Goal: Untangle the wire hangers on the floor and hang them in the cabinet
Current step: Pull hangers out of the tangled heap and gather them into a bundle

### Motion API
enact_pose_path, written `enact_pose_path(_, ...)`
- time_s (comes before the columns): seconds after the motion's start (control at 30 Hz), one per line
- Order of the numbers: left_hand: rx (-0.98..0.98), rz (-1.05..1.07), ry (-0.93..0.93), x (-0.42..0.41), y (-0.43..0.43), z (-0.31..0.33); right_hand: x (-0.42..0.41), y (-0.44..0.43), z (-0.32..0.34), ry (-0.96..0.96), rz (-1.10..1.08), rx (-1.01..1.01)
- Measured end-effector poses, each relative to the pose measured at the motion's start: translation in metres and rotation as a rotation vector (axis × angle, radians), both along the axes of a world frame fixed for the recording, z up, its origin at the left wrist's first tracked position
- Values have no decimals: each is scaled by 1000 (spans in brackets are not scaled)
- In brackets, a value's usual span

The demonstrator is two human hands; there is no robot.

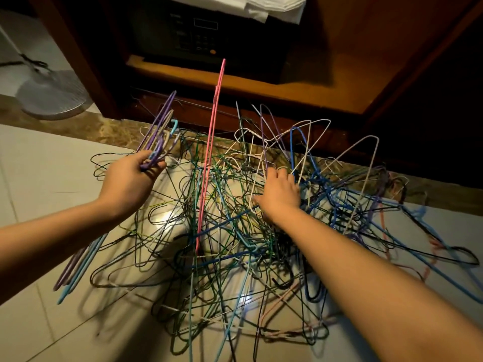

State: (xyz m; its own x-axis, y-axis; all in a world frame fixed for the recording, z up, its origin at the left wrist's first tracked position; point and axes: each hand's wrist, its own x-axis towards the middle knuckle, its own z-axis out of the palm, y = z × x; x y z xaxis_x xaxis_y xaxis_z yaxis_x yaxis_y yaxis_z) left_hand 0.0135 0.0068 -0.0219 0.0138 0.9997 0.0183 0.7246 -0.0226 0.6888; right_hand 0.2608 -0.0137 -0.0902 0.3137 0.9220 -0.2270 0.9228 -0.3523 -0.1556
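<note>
A big tangle of wire hangers (230,231) in green, blue, white, black and pink covers the tiled floor in front of the open wooden cabinet (235,82). My left hand (128,181) grips a bunch of purple and light-blue hangers (159,131) by their hooks, lifted above the floor at the left of the pile. My right hand (279,192) reaches into the pile's right middle, its fingers curled among white and blue wires (300,152). A pink hanger (213,142) sticks up on edge from the pile.
A dark safe (198,35) sits on the cabinet's lower shelf with white folded cloth (261,6) on top. A fan base (52,95) stands on the floor at the far left. Bare tile (47,165) lies left of the pile.
</note>
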Motion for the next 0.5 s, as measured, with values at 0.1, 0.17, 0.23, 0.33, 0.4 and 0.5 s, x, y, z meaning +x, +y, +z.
enact_pose_path(0.1,-8,1,-41,2,0,2,-4,-19,2,-69,125,-10)
enact_pose_path(0.17,-10,1,-45,4,0,2,-9,-30,1,-80,224,-25)
enact_pose_path(0.23,-14,5,-54,6,0,3,-11,-32,1,-114,293,-75)
enact_pose_path(0.33,-20,16,-73,9,-1,4,-10,-30,4,-126,352,-148)
enact_pose_path(0.4,-16,13,-64,9,-2,6,-7,-31,7,-110,389,-140)
enact_pose_path(0.5,-11,8,-65,6,-3,8,1,-31,15,-64,398,-72)
